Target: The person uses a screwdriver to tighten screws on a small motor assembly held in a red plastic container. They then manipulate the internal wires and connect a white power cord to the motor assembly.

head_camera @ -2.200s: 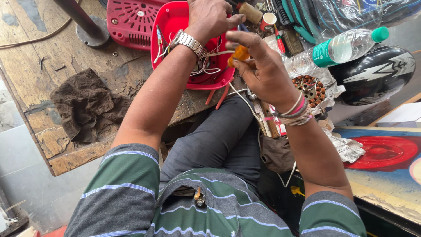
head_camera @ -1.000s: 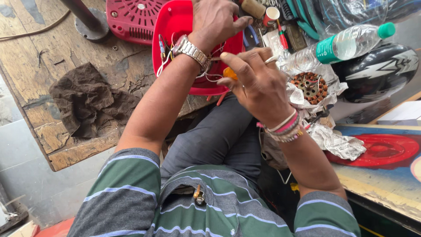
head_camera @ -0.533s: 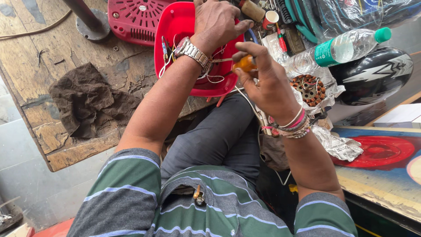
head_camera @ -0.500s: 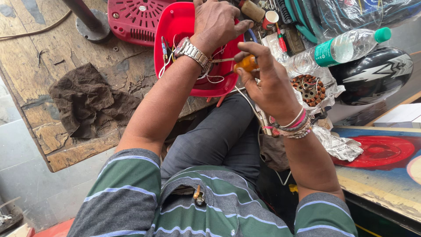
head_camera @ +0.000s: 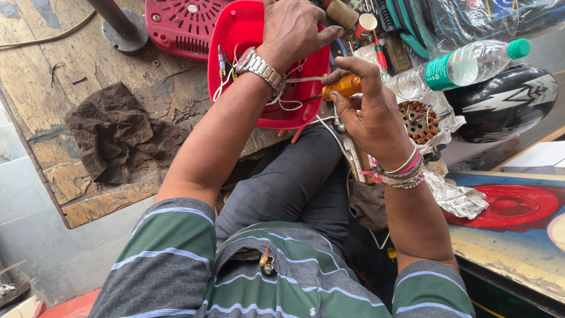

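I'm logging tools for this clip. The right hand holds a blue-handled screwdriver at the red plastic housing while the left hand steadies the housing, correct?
Not quite. The screwdriver in the right hand has an orange handle, not blue, as the head view shows. The rest stands: the left hand rests on the red plastic housing.

One head-worn view; looks steeply down from close above the lap and wooden bench point(head_camera: 88, 88); no second view.

A worn wooden desk point(head_camera: 70, 76) with peeling surface is observed. A crumpled brown cloth point(head_camera: 120, 132), a red vented cover point(head_camera: 182, 26) and a dark round post base point(head_camera: 126, 36) are seen lying on it. A red plastic housing point(head_camera: 244, 35) overhangs its near edge.
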